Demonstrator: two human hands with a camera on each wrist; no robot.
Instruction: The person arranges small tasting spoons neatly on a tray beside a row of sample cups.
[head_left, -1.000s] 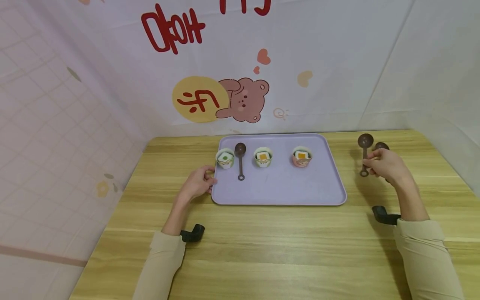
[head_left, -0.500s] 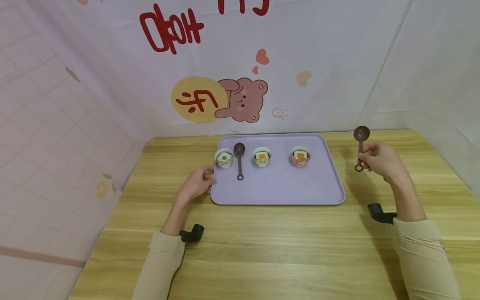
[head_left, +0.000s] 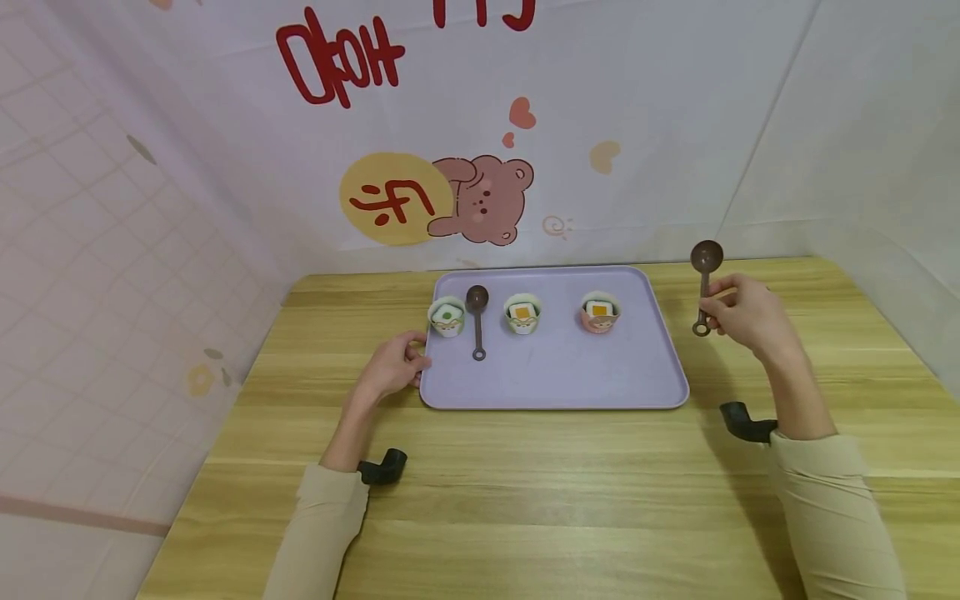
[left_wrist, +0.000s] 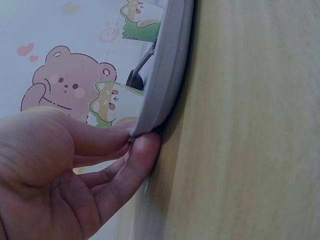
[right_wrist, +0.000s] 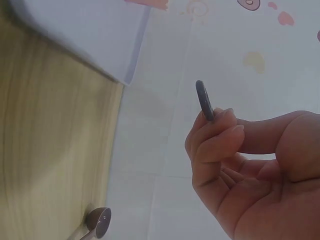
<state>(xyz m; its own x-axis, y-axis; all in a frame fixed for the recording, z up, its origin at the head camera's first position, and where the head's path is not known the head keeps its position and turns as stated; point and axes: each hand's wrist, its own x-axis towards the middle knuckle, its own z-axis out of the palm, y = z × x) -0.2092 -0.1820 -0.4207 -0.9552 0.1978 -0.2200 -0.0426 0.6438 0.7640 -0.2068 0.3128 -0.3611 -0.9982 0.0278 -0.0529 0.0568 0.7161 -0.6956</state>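
Note:
My left hand pinches the left rim of a lilac tray; the left wrist view has the thumb on top of the rim and a finger beneath. My right hand pinches the handle of a brown measuring spoon, raised right of the tray with its bowl pointing away from me. On the tray lie another brown measuring spoon and three patterned paper cups: a green one at far left, a second green one, and a pink one. Each contains a small white piece with a coloured centre.
A further brown measuring spoon rests on the wooden table, visible in the right wrist view and hidden behind my right hand in the head view. A printed cloth hangs behind the table. Black wrist mounts stick out from both wrists.
My right hand has lifted the measuring spoon and carried it left, towards the tray. The spoon left behind has become hidden by the hand. My left hand stays at the rim.

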